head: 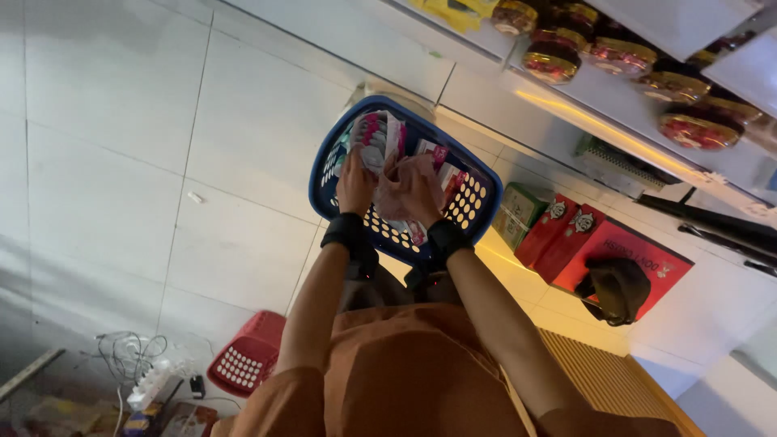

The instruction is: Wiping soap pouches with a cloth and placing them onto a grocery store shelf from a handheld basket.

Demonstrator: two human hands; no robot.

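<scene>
Both your hands, left hand [354, 184] & right hand [414, 191], clutch packets [380, 139] mid-frame; overstuffed blue basket [324, 166] could spill them onto floor [121, 162].

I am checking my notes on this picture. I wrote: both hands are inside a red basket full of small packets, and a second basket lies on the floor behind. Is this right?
Not quite. In the head view, the left hand and right hand are inside a blue basket of small packets. The red basket is the one lying on the floor behind.
</scene>
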